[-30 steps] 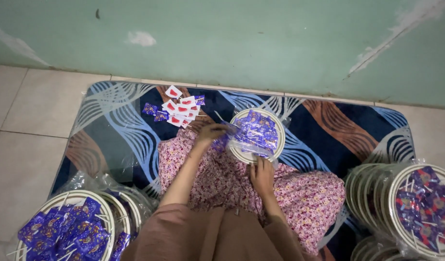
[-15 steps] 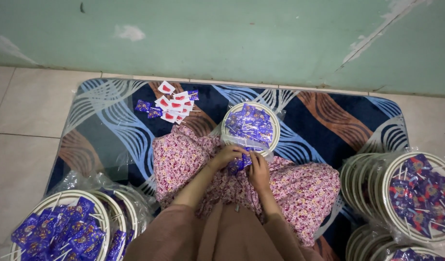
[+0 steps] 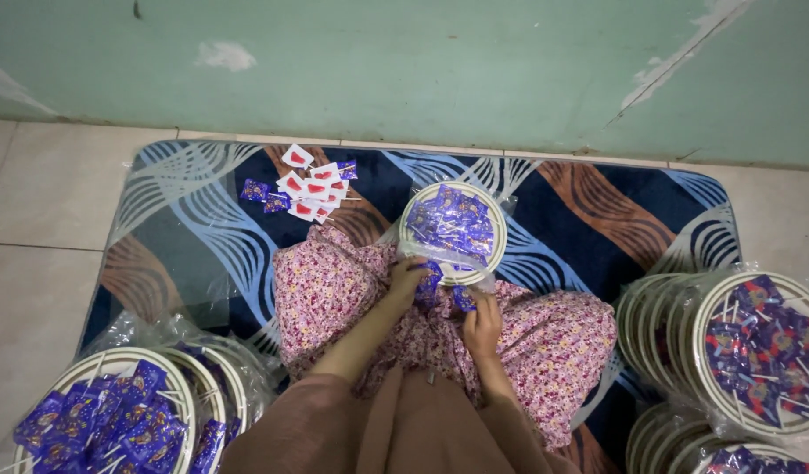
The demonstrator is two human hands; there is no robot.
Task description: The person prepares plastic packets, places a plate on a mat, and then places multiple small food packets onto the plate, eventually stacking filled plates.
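Note:
A round white-rimmed pack (image 3: 453, 225) filled with blue wrapped candies rests on my floral lap, leaning toward the wall. My left hand (image 3: 407, 279) grips its near edge and clear plastic wrap. My right hand (image 3: 481, 321) pinches a small blue candy wrapper (image 3: 461, 299) just below the pack. A loose pile of red-and-white and blue sachets (image 3: 306, 187) lies on the mat beyond my left knee.
I sit on a blue, brown and white patterned mat (image 3: 597, 211) by a green wall. Stacked round packs in plastic stand at the lower left (image 3: 115, 421) and at the right (image 3: 755, 342). Pale floor tiles (image 3: 35, 228) surround the mat.
The round pack has come down onto my lap, closer to me. Both hands have drawn together at its near edge, and my right hand now pinches a blue wrapper.

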